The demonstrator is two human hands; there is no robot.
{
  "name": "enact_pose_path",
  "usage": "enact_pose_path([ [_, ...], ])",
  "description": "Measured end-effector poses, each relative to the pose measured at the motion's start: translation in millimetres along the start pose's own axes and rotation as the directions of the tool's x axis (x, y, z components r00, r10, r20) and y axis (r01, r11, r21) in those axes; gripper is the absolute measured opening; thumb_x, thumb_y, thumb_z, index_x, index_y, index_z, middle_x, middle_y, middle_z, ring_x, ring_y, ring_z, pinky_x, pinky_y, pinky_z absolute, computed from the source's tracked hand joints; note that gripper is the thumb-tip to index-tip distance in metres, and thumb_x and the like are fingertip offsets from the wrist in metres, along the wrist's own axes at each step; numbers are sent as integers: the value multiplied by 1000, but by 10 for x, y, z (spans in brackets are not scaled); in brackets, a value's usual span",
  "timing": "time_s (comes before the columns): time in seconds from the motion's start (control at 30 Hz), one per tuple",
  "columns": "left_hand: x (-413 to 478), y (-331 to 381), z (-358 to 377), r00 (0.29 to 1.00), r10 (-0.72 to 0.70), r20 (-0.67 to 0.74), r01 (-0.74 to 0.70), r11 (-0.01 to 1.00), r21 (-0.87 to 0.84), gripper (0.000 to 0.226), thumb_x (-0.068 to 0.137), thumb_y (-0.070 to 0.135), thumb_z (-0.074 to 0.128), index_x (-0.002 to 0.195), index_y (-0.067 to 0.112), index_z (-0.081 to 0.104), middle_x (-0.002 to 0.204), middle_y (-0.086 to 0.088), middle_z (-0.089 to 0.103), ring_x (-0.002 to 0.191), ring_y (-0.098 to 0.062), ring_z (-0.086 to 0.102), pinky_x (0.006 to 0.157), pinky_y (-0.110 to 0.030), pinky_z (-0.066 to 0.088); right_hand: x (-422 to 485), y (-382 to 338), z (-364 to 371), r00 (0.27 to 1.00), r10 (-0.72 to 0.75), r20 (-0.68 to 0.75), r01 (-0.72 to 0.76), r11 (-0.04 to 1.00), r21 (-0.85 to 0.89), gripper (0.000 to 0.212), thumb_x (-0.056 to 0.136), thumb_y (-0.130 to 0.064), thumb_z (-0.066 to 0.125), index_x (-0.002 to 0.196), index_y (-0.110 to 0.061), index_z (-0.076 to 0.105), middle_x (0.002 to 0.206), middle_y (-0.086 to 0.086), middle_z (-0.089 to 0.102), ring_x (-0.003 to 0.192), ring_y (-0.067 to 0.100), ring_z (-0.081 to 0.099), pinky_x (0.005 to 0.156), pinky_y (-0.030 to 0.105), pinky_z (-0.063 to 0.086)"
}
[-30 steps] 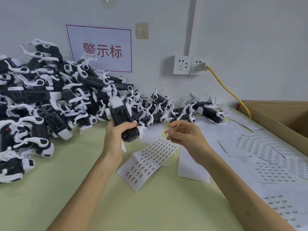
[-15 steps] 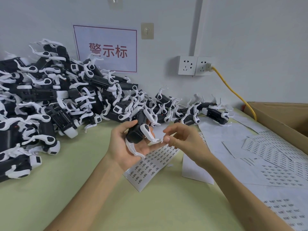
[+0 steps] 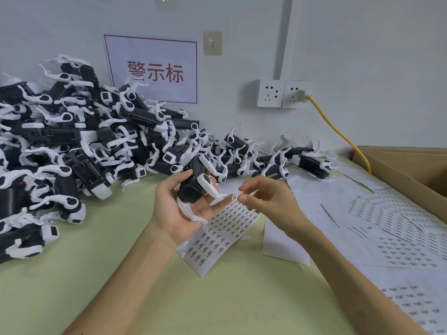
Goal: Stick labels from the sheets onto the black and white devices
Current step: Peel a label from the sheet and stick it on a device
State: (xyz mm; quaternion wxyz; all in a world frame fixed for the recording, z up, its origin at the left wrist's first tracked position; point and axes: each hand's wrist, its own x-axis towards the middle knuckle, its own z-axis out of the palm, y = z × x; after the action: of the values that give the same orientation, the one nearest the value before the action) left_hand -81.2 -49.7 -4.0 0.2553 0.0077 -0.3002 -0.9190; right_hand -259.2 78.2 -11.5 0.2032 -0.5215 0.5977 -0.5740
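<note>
Left hand (image 3: 179, 211) holds a device (image 3: 191, 192) in its grip; right hand (image 3: 266, 201) pinches a label (image 3: 234, 197), which may cling to skin and land crooked.

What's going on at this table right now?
A person is midway through a labelling job. Their left hand holds one black and white device palm up, while the right hand pinches a single small label just beside it, not yet stuck on. A label sheet lies on the green table under the hands, more sheets lie to the right, and a big pile of devices sits at the left.
</note>
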Motion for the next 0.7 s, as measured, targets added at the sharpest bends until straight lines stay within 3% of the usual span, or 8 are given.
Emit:
enact_pose_path([
  [0.13, 6, -9, 4, 997, 72, 8, -73, 995, 64, 28, 71, 19, 79, 92, 3, 74, 82, -13, 68, 82, -31, 69, 91, -59, 54, 18, 42, -3, 998, 63, 21, -64, 997, 42, 6, 92, -17, 75, 91, -11, 74, 80, -1, 72, 66, 16, 63, 62, 24, 49],
  [0.27, -5, -44, 58, 988, 152, -39, -141, 970, 197, 21, 67, 19, 75, 80, 3, 77, 80, -13, 69, 79, -29, 70, 90, -58, 57, -4, 17, -37, 974, 201, 108, -219, 958, 183, 11, 97, -14, 67, 92, -11, 77, 85, 5, 71, 70, 17, 61, 65, 24, 49],
  [0.37, -23, -77, 102, 982, 175, -68, -150, 947, 284, 18, 63, 15, 74, 77, 5, 78, 81, -11, 71, 78, -26, 71, 79, -46, 62, -16, 13, -30, 954, 260, 151, -290, 928, 233, 11, 97, -15, 67, 93, -13, 78, 87, 5, 69, 71, 16, 60, 66, 25, 48],
  [0.43, -28, -109, 110, 978, 200, -64, -163, 918, 363, 18, 69, 12, 66, 82, 7, 77, 83, -11, 71, 79, -24, 71, 75, -39, 62, -19, -1, -16, 943, 288, 165, -322, 915, 245, 9, 94, -18, 71, 94, -14, 79, 87, 4, 68, 71, 14, 59, 66, 25, 47],
  [0.5, -33, -130, 118, 972, 227, -66, -175, 876, 449, 22, 70, 13, 64, 89, 9, 74, 86, -10, 71, 81, -23, 70, 80, -39, 61, -25, -26, -4, 933, 310, 183, -349, 906, 239, 8, 87, -26, 78, 88, -19, 80, 85, 2, 68, 70, 12, 59, 67, 24, 48],
  [0.7, -58, -146, 163, 968, 240, -67, -172, 838, 517, 34, 71, 14, 63, 103, 4, 64, 86, -9, 70, 82, -27, 66, 94, -49, 53, -36, -23, 20, 919, 337, 204, -380, 896, 231, 8, 90, -23, 76, 84, -19, 79, 83, 1, 69, 70, 11, 59, 64, 22, 49],
])
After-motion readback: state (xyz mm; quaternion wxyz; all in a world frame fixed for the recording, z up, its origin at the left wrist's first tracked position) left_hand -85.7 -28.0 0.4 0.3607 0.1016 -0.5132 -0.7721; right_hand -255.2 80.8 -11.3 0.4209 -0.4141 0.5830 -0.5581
